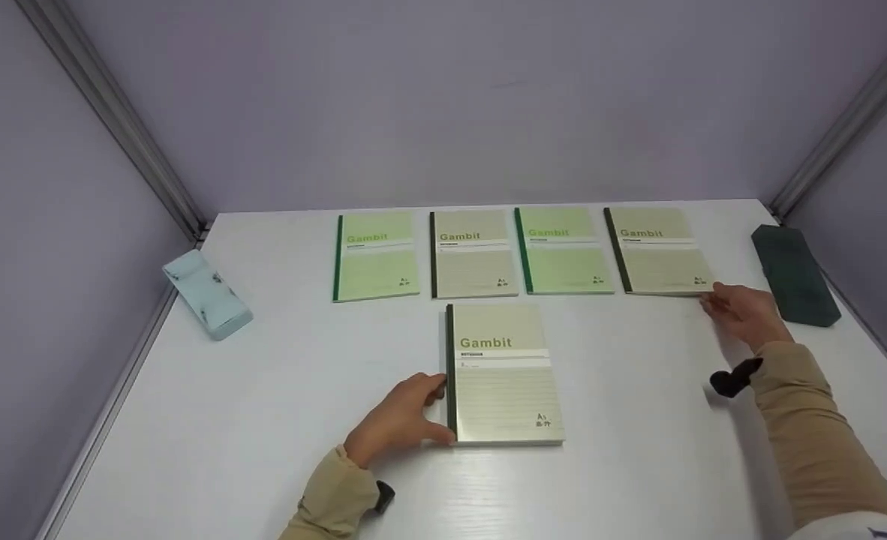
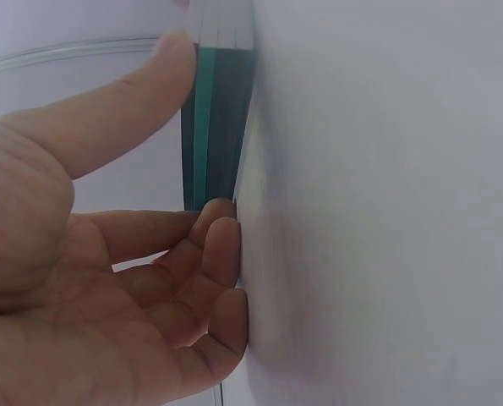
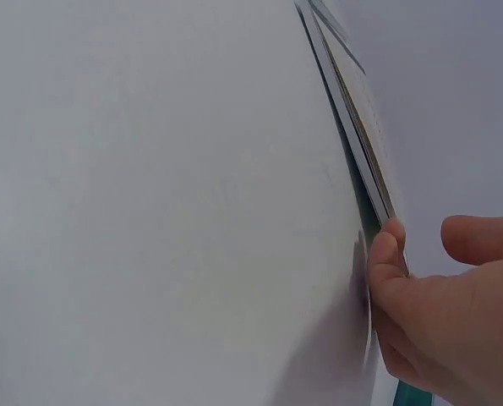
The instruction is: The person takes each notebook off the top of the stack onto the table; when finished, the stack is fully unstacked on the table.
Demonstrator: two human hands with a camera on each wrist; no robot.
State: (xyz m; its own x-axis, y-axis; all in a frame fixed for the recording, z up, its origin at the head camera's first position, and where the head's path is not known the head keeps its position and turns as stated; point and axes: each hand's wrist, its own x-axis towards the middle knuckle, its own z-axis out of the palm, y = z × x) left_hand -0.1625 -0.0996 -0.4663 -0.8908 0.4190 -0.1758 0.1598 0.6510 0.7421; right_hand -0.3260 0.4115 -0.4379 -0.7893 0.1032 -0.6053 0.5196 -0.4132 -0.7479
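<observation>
A stack of notebooks point(image 1: 500, 397), its top cover beige with a dark spine, lies at the middle front of the table. Layered dark and green spines point(image 2: 207, 127) show in the left wrist view. My left hand point(image 1: 398, 416) touches that spine side, thumb near the front corner and fingers bent farther along it. At the right end of the back row lies a beige notebook point(image 1: 661, 259). Fingertips of my right hand point(image 1: 747, 311) rest at its front right corner, the thumb held apart from them in the right wrist view.
Left of that beige notebook, the row holds a green notebook point(image 1: 563, 259), another beige one point(image 1: 475, 262) and another green one point(image 1: 376, 266). A light blue case point(image 1: 207, 296) sits at the left, a dark green case point(image 1: 796, 277) beside my right hand. Walls point(image 1: 488, 105) enclose the table.
</observation>
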